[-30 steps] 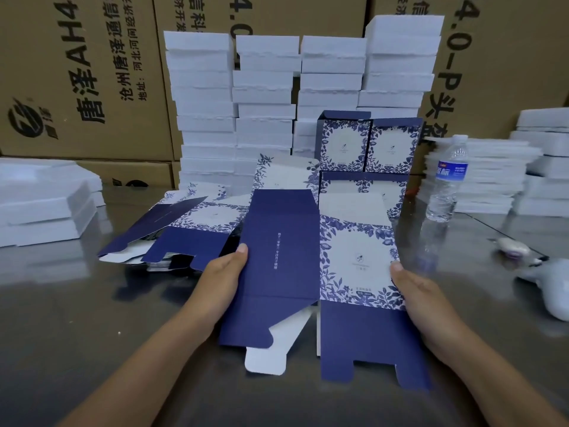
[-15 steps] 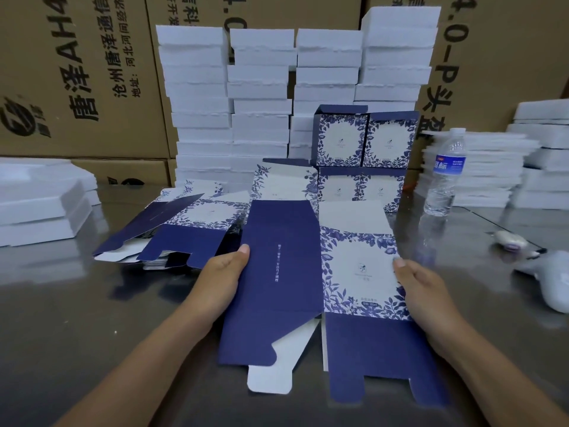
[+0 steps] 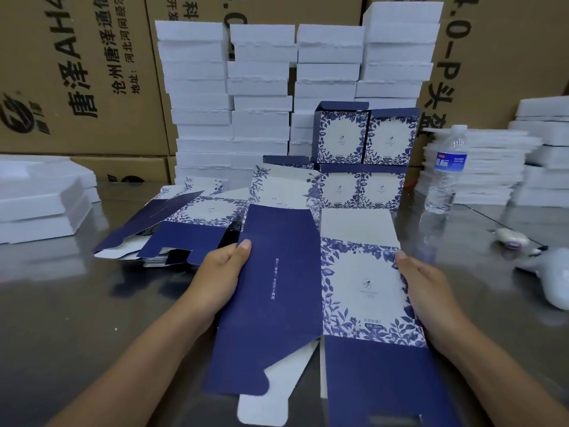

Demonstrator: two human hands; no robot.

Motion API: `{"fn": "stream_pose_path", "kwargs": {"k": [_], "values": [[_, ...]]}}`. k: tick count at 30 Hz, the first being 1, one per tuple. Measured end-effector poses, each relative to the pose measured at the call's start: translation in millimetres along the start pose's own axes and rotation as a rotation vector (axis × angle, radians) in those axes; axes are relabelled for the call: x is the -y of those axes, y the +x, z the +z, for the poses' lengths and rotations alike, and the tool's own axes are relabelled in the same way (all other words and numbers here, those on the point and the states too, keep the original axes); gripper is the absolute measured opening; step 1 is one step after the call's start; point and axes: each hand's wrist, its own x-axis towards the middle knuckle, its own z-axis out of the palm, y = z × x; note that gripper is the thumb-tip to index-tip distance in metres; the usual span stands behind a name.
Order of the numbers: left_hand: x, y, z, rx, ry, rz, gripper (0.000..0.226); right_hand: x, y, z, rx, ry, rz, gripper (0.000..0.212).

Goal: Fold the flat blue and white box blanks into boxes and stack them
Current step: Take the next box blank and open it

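Left hand (image 3: pixel 220 280) and right hand (image 3: pixel 431 291) grip opposite edges of the flat blank (image 3: pixel 295 291), thumbs on top. Likely placed to squeeze it open. Folded boxes (image 3: pixel 365 137) stacked far.

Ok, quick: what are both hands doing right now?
Left hand: grips the left edge of the box blank.
Right hand: grips its right edge.

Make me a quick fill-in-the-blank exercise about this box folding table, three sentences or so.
1. The left hand and right hand hold one flat box blank between them, its plain navy panel on the ____ side.
2. The folded boxes stand ____ layers high.
3. The water bottle stands to the ____ of them.

Missing words: left; two; right.
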Motion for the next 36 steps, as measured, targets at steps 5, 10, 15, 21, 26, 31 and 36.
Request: {"fn": "stream_pose_path", "kwargs": {"k": [5, 10, 15, 21, 26, 31, 36], "values": [[-5.8, -4.7, 3.5, -0.019, -0.029, -0.046, 0.046, 0.3, -1.1, 0.1, 0.004, -0.048, -0.009, 0.043], [-8.9, -6.0, 1.0, -0.05, -0.089, -0.069, 0.045, 3.0, -3.9, 0.9, 0.061, -0.055, -0.003, 0.032], [-8.3, -4.9, -1.2, -0.034, -0.084, -0.082, 0.044, 4.1, -1.9, 0.2, 0.031, 0.022, 0.036, 0.028], [-7.2, -6.6, 0.3, 0.029, -0.062, -0.099, 0.04, 3.2, -1.7, -1.8, -0.001, -0.059, -0.027, 0.039], [-15.5, -9.3, 0.0, -0.013, -0.162, -0.216, 0.047, 4.7, -5.4, 0.2, 0.013, -0.104, -0.062, 0.039], [-40.2, -8.5, 8.2, 0.045, -0.466, -0.236, 0.043, 7.9, -6.6, -0.5, -0.017, -0.049, -0.011, 0.04], [-50.1, -24.0, 19.0, 0.263, -0.478, -0.272, 0.04, 7.9, -10.1, 5.3, 0.025, -0.085, -0.033, 0.042]]}}
